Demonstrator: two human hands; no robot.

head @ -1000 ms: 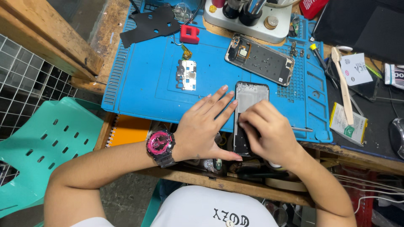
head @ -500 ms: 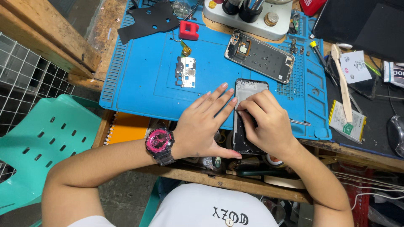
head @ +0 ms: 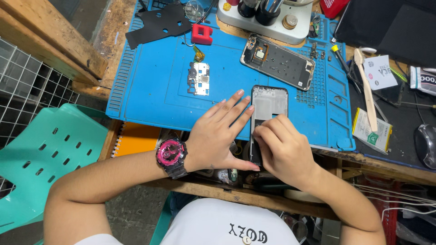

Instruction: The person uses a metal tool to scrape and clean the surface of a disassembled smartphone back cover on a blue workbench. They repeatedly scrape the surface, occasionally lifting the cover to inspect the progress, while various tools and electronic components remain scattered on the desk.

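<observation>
A dark phone screen frame lies face down at the near edge of the blue work mat, its inner white side up. My left hand lies flat on the mat beside it, fingers spread and touching its left edge, a pink and black watch on the wrist. My right hand presses its fingertips on the lower half of the frame. A second opened phone body lies farther back on the mat. A small circuit board rests to the left.
A red block and a black sheet lie at the mat's far side. A microscope base stands behind. A wooden spatula and a battery lie right. A teal chair stands left.
The view has shifted slightly. Both hands stay on the phone frame; my right fingers have slid a little down along it.
</observation>
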